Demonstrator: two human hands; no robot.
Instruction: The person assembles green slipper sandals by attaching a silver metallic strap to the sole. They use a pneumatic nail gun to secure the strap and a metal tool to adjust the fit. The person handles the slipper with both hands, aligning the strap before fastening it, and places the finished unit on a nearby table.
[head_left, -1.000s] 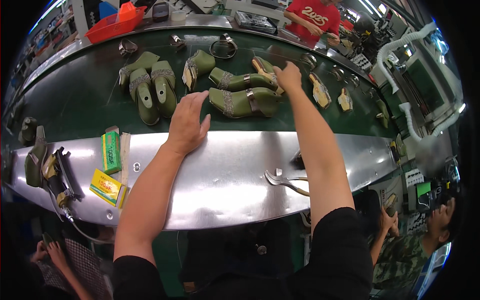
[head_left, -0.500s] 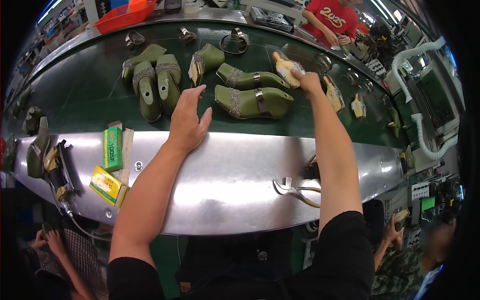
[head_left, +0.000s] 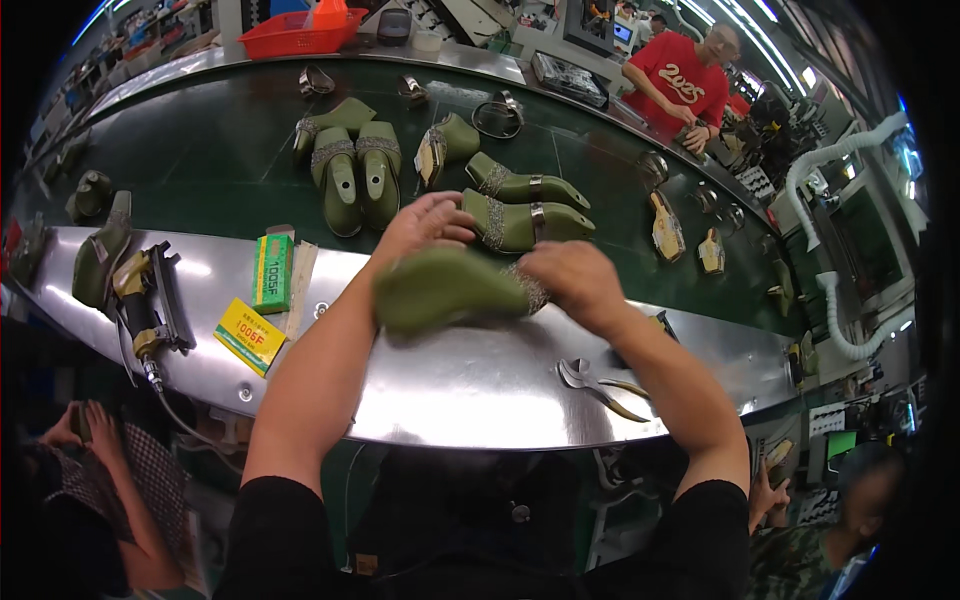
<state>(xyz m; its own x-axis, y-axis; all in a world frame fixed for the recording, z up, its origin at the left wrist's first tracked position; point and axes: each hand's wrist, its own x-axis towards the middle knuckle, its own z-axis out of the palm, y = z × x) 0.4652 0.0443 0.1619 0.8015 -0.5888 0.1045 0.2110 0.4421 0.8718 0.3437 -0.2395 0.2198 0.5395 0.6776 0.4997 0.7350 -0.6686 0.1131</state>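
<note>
A green shoe last (head_left: 445,290), blurred by motion, is held above the metal ledge in front of me. My right hand (head_left: 578,285) is shut on its end, at the glittery strap (head_left: 528,288). My left hand (head_left: 425,230) is just beyond the last with its fingers stretched out, holding nothing; the last covers part of its wrist. Two green lasts with glittery straps and metal bands lie past my hands, the nearer one (head_left: 515,225) close to my left fingertips. To their left rests a pair of strapped lasts (head_left: 338,185).
Pincers (head_left: 600,388) lie on the metal ledge (head_left: 460,400) at right. A green box (head_left: 272,270), a yellow box (head_left: 249,337) and an air stapler (head_left: 140,300) with a hose are at left. Metal bands (head_left: 498,115) and more lasts (head_left: 667,228) sit on the green belt. A co-worker in red (head_left: 682,85) stands across.
My right hand has brought the shoe last from the right of the belt toward me, over the metal ledge, and turned it. My left hand stays near the middle. The view has shifted.
</note>
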